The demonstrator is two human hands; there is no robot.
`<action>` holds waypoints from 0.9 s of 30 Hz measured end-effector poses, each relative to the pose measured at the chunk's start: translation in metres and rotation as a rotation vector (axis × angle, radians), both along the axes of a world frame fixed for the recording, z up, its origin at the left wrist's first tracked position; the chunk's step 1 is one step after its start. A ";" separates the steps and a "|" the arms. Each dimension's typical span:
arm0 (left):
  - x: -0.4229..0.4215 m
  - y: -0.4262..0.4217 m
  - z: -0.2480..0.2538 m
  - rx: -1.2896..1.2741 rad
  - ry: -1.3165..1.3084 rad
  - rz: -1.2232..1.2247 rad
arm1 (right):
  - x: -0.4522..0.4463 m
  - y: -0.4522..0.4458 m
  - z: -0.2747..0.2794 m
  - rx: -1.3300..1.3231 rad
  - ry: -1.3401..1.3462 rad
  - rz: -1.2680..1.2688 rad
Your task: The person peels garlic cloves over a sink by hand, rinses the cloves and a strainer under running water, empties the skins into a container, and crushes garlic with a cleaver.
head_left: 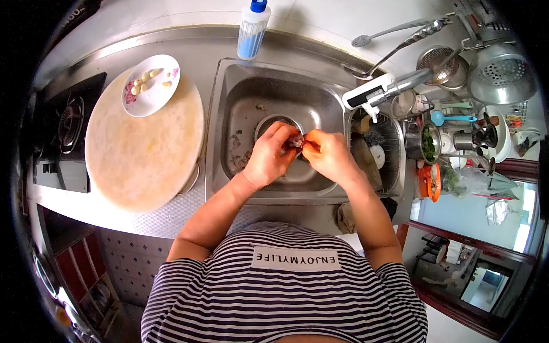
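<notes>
Over the steel sink, my two hands meet around a small reddish-purple piece of food; its exact kind is not clear. My left hand has its fingers curled around one side of the piece. On the other side, the thumb and fingers of my right hand pinch its edge. Below them, the round drain strainer is partly covered by my hands. Dark scraps lie wet on the sink floor, mostly to the left.
A round cutting board bears a plate with peeled garlic cloves. Behind the sink stands a blue-capped bottle. The faucet reaches in from the right, above a wire drain basket. A black stove is far left.
</notes>
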State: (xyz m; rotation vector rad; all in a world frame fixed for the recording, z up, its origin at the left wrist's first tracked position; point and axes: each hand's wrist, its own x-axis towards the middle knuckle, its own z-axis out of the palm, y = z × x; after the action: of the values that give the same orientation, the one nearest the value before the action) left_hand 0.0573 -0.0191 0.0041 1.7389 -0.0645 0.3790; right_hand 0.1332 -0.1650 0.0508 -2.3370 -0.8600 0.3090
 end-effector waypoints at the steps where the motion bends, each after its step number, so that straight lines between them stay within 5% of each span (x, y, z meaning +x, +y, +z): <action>1: 0.001 0.000 -0.001 0.092 -0.057 0.043 | -0.001 0.001 -0.001 0.002 0.001 0.003; 3: 0.003 0.000 -0.002 0.189 -0.115 0.087 | -0.003 0.001 -0.003 -0.067 -0.230 0.033; 6: 0.001 -0.001 -0.002 0.197 -0.083 0.027 | 0.002 -0.003 -0.012 0.029 -0.210 -0.017; 7: 0.000 -0.001 0.000 -0.009 0.028 -0.036 | 0.005 -0.006 -0.015 0.032 -0.210 -0.024; 9: 0.000 -0.002 -0.003 -0.403 0.146 -0.187 | 0.011 -0.016 -0.020 0.125 -0.012 -0.120; 10: -0.002 0.000 -0.005 -0.398 0.147 -0.196 | 0.013 -0.019 -0.026 0.129 -0.014 -0.129; 12: -0.004 0.000 -0.004 -0.746 0.306 -0.318 | 0.015 -0.031 -0.039 0.271 0.418 -0.294; 14: -0.002 -0.001 -0.011 -0.722 0.247 -0.310 | 0.011 -0.043 -0.062 0.346 0.510 -0.290; 17: 0.001 0.000 -0.012 -0.977 0.294 -0.218 | -0.014 -0.056 -0.065 -0.176 0.009 -0.180; 19: 0.006 0.006 -0.008 -1.106 0.277 -0.271 | -0.023 -0.082 -0.059 -0.276 0.001 -0.220; 22: 0.005 0.002 -0.011 -0.912 0.296 -0.210 | -0.035 -0.139 -0.052 -0.393 -0.207 -0.404; 25: 0.002 -0.002 -0.024 -0.914 0.381 -0.231 | -0.043 -0.195 -0.050 -0.611 -0.141 -0.556; 27: 0.002 -0.007 -0.012 -0.970 0.493 -0.271 | -0.051 -0.211 -0.052 -0.676 0.145 -0.633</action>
State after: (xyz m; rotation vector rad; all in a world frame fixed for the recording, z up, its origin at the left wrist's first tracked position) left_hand 0.0598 -0.0261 -0.0081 0.8014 0.2101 -0.2171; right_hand 0.0820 -0.3762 -0.0009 -2.9956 0.1202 0.5411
